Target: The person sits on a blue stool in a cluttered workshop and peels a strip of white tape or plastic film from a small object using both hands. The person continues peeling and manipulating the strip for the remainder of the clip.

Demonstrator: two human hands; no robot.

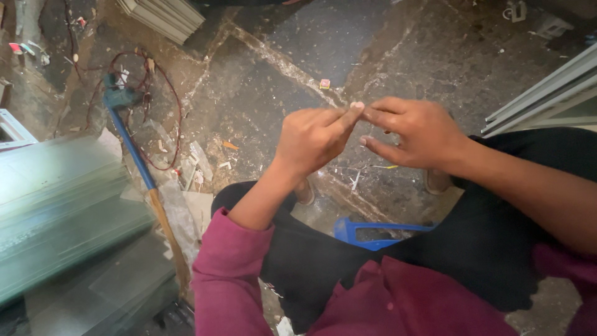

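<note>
My left hand [314, 137] and my right hand [416, 130] are raised in front of me over a dirty stone floor. Their fingertips meet near the middle of the view. The left thumb and forefinger are pinched together against the right forefinger. Whatever sits between the fingertips is too small to make out. My left fingers are curled in; my right fingers are loosely spread. I am seated, with dark trousers [485, 236] and maroon sleeves [230, 274] below the hands.
A blue plastic stool [364, 231] shows between my knees. A stack of glass sheets [56, 205] lies at left. A long-handled tool with a blue and wooden shaft [146, 180] lies beside it, with red wire [171, 93]. Metal frame sections [547, 93] stand at right.
</note>
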